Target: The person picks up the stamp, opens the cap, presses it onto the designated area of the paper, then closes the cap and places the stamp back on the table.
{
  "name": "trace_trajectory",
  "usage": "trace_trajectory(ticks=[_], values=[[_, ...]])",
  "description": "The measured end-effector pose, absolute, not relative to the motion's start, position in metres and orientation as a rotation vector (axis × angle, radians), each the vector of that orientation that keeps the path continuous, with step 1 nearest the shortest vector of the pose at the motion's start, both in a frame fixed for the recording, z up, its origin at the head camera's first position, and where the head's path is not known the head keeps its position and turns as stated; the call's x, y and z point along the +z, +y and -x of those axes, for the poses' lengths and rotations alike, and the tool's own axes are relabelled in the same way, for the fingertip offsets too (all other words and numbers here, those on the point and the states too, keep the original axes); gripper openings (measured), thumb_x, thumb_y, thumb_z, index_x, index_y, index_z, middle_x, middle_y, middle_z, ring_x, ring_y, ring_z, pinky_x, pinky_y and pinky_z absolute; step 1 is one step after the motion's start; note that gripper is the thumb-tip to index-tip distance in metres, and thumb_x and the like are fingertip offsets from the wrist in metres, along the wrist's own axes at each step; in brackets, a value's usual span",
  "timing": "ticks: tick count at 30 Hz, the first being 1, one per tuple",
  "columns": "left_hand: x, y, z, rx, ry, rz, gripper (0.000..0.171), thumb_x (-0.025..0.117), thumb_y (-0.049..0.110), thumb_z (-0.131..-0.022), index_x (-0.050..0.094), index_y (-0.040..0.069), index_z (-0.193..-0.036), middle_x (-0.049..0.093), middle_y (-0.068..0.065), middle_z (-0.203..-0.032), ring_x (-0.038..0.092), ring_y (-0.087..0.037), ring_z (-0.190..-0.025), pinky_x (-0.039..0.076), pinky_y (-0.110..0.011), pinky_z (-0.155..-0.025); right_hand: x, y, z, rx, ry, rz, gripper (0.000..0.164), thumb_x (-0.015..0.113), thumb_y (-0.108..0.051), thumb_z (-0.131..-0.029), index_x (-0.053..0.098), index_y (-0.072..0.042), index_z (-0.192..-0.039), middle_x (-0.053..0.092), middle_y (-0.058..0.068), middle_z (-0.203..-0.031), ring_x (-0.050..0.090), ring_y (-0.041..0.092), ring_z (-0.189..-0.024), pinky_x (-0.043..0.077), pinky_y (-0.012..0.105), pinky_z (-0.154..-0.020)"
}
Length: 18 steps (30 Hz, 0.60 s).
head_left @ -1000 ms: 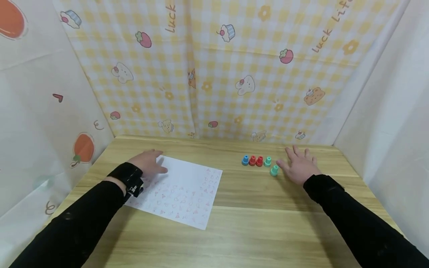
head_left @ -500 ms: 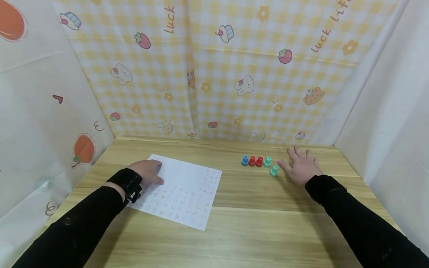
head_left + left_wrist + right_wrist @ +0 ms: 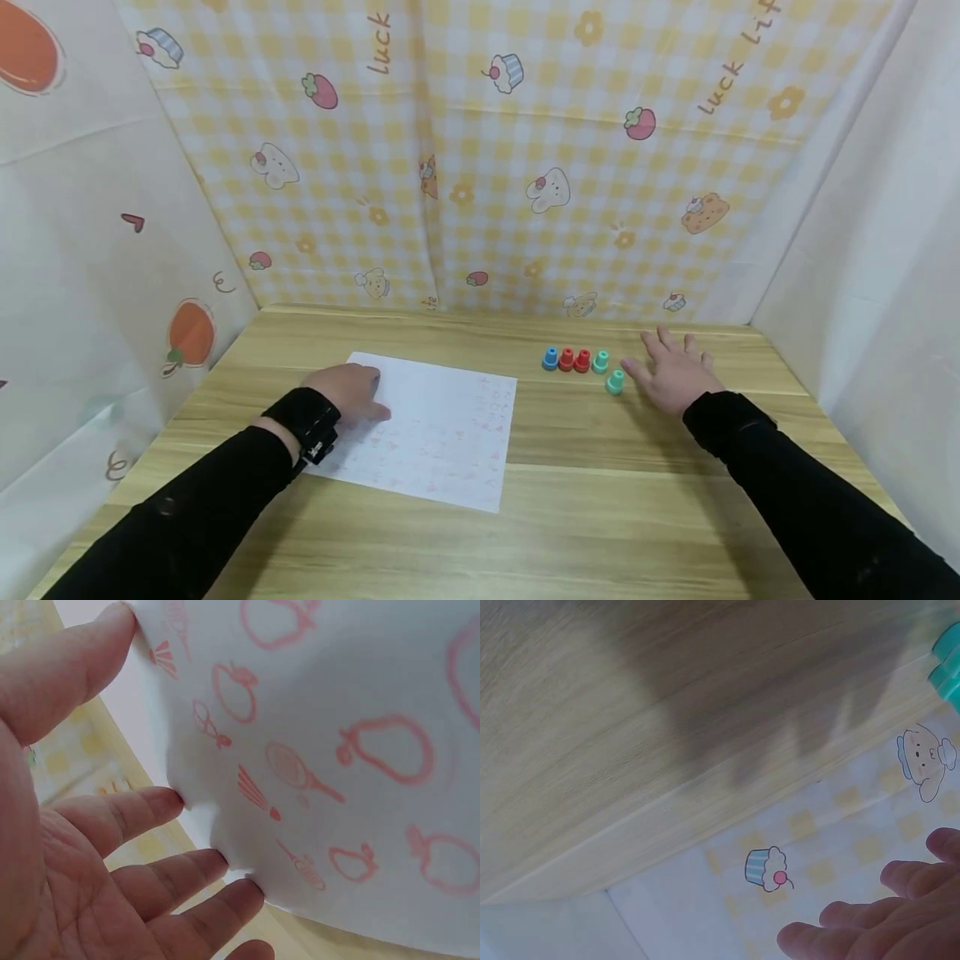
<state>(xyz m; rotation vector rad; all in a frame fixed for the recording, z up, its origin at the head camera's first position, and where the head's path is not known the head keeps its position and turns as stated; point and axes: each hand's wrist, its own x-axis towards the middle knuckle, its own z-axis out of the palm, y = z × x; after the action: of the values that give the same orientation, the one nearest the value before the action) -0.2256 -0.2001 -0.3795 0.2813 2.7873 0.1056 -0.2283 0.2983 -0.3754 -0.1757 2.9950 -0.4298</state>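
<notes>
Here's the left hand (image 3: 347, 393), fingertips pressed on the thin white rectangular paper sheet with pink printed drawings (image 3: 442, 425), fingers loosely extended, not clenched, at left of the pale wood-grain table (image 3: 600, 517); too much sideways push could well buckle it (it's bowing in the wrist view!) or drive its right edge into the row of small blue, red and green plastic-looking stepped cones (image 3: 582, 362). Over right, the right hand (image 3: 677, 375) spreads, grasping nothing, its thumb risking a bump to the nearer green stepped cone (image 3: 615, 382). Versus half a second ago, sheet and left hand have slid right, the sheet turning slightly; right hand and cones look unmoved.
</notes>
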Motion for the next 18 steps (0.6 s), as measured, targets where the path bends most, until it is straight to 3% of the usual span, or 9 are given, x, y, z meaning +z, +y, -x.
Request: trace_trajectory(ticks=[10, 16, 18], values=[[-0.392, -0.155, 0.217, -0.041, 2.889, -0.378, 0.072, 0.077, 0.065, -0.086, 0.070, 0.003, -0.124, 0.072, -0.016, -0.109, 0.066, -0.025, -0.091, 0.061, -0.048, -0.081, -0.373, 0.294, 0.228, -0.425, 3.003, 0.193, 0.092, 0.028, -0.070, -0.108, 0.019, 0.001, -0.166, 0.007, 0.033, -0.171, -0.003, 0.070, -0.149, 0.004, 0.084, -0.117], [-0.388, -0.115, 0.204, -0.154, 2.914, -0.396, 0.075, 0.072, 0.072, -0.087, 0.073, 0.005, -0.121, 0.074, -0.014, -0.105, 0.070, -0.026, -0.090, 0.062, -0.045, -0.071, -0.374, 0.287, 0.228, -0.400, 3.045, 0.269, 0.080, 0.038, -0.055, -0.112, 0.029, 0.009, -0.160, 0.018, 0.039, -0.167, 0.014, 0.066, -0.151, 0.014, 0.075, -0.123], [-0.385, -0.101, 0.200, -0.188, 2.916, -0.400, 0.076, 0.070, 0.074, -0.087, 0.073, 0.006, -0.122, 0.074, -0.013, -0.104, 0.070, -0.025, -0.088, 0.062, -0.044, -0.069, -0.374, 0.283, 0.228, -0.392, 3.052, 0.271, 0.076, 0.042, -0.050, -0.112, 0.033, 0.012, -0.157, 0.028, 0.040, -0.163, 0.025, 0.063, -0.150, 0.023, 0.071, -0.123]])
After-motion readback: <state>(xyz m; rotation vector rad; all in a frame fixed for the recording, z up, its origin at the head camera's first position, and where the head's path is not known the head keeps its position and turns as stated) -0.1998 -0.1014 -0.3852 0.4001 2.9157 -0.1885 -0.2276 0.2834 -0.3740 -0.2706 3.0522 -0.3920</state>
